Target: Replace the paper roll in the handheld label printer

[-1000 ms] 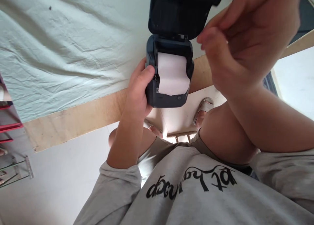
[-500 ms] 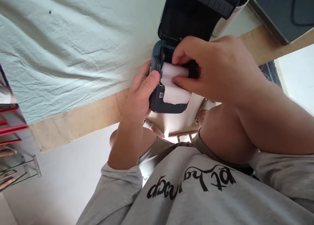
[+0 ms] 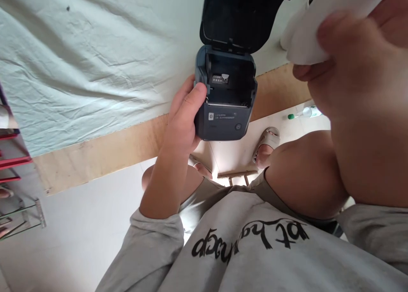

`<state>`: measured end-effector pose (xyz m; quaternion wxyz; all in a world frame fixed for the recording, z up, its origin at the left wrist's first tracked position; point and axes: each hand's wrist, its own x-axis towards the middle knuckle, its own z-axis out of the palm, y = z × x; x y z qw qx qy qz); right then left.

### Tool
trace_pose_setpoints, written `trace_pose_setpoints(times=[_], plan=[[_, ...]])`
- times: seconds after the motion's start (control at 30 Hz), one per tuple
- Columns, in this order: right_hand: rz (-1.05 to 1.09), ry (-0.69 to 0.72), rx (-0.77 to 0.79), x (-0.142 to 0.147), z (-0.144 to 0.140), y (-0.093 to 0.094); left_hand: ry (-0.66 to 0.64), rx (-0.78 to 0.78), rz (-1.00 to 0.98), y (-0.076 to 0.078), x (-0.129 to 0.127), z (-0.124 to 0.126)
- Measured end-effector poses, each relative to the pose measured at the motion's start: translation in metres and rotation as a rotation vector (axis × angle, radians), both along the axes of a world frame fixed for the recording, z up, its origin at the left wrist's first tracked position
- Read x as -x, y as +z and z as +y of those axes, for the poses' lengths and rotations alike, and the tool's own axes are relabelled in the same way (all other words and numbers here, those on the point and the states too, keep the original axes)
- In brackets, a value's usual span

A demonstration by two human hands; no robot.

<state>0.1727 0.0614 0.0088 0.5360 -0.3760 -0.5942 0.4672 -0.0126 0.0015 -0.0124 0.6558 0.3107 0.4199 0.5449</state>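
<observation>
My left hand grips a dark portable label printer by its left side, thumb on the rim. The printer's black lid stands swung open toward the far side. Its paper bay holds no roll, and a small printed label shows inside on the bay wall. Off to the upper right, my right hand is closed on a white paper roll, apart from the printer. The roll's far end runs out of clear sight and the hand is somewhat blurred.
A pale green cloth covers the table, whose bare wooden edge faces me. On the floor lies a bottle with a green cap, near my sandalled foot. At the left stands a rack with red bars.
My right hand has lifted the white paper roll out of the printer and moved it up and right. The left hand still holds the printer nearly in place.
</observation>
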Motion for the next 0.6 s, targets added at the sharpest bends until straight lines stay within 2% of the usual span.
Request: trace_pose_setpoints(times=[0.03,0.1,0.2,0.27,0.37,0.5,0.6], plan=[[-0.041,-0.013,-0.061,-0.002,0.002,-0.006,0.002,-0.005,-0.002,0.000,0.000,0.000],[-0.271,-0.036,-0.166,-0.005,0.002,-0.014,-0.011,-0.012,0.003,-0.001,0.001,0.001],[-0.724,-0.046,-0.299,-0.007,-0.001,-0.015,-0.056,-0.020,0.029,-0.001,0.001,0.001],[-0.890,-0.041,-0.336,-0.007,-0.002,-0.014,-0.037,-0.027,0.026,-0.002,0.001,0.001],[-0.942,-0.017,-0.276,-0.007,0.001,-0.016,0.017,-0.024,-0.001,-0.004,0.001,0.002],[-1.037,-0.010,-0.094,-0.007,0.006,-0.020,0.015,-0.011,-0.015,-0.005,0.002,0.001],[-0.995,0.026,-0.142,-0.008,0.005,-0.018,0.015,-0.023,-0.016,-0.003,0.003,0.001]])
